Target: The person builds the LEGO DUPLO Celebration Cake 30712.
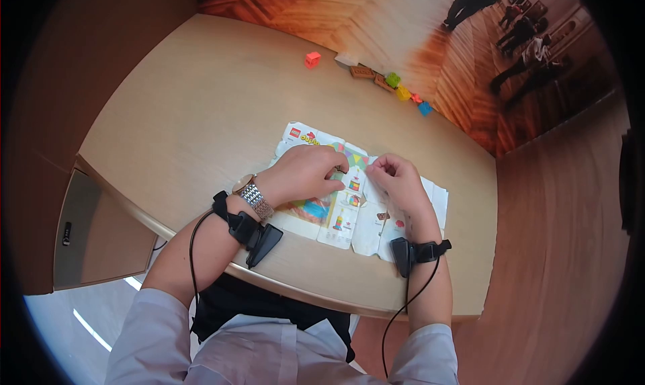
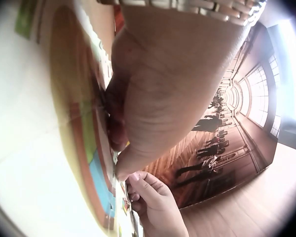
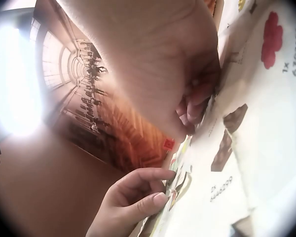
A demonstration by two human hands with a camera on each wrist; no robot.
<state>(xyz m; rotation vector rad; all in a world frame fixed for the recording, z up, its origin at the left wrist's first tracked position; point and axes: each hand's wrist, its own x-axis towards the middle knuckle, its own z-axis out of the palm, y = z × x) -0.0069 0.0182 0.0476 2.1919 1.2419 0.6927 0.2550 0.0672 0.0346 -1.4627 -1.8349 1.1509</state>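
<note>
Lies spread on the near part of the tabletop [image 1: 181, 116], below both hands: one paper sheet [image 1: 368, 238], flat overall but creased into panels, with ragged edges and crumpled folds. Carries one red logo at the upper left corner, three small pictures of stacked bricks down a middle strip, and, farther right, one red shape [image 3: 272, 39] marked "1x" and brown drawings [image 3: 222, 153] marked "2x". Over the left half, holds one left hand [image 1: 302, 173] with fingers bent and thumb apart from forefinger — an airy, loose curve, gripping nothing visible. Over the right half, near the upper edge, brings the fingertips of one right hand [image 1: 402, 183] close together; cannot tell whether pinching paper or only resting on it. Around the wrists, has one watch [image 1: 252, 195] of linked metal, plus two black strapped devices, left [image 1: 252, 234] and right [image 1: 410, 252], each trailing one thin cable. Toward the far edge, shows eight small pieces: one red cube [image 1: 312, 60] standing apart, then a row of one white piece [image 1: 346, 59], two brown bricks [image 1: 361, 71], one green piece [image 1: 393, 80], one yellow [image 1: 403, 93], one small red [image 1: 416, 98], one blue [image 1: 424, 108]. Beyond, displays a glossy printed panel [image 1: 396, 29] with herringbone flooring and figures.
</note>
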